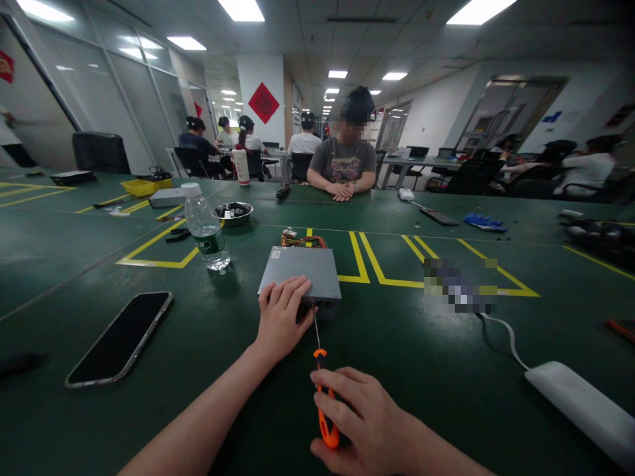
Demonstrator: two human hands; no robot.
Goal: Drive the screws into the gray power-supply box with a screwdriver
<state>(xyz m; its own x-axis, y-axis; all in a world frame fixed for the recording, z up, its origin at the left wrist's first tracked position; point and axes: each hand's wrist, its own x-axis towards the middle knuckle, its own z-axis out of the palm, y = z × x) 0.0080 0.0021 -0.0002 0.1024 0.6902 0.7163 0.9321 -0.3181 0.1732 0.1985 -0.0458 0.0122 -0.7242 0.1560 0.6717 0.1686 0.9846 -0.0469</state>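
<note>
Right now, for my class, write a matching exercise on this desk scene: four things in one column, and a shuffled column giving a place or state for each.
1. Screwdriver
2. Metal box
3. Clear bottle
4. Phone at left

A. Standing upright
B. In the right hand
C. Lying flat, screen dark
D. Under the left hand

Pairs: 1-B, 2-D, 3-A, 4-C

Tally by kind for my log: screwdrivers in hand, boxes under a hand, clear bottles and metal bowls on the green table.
Orange-handled screwdriver, right hand: 1
Grey box, left hand: 1
Clear bottle: 1
Metal bowl: 1
Total: 4
</note>
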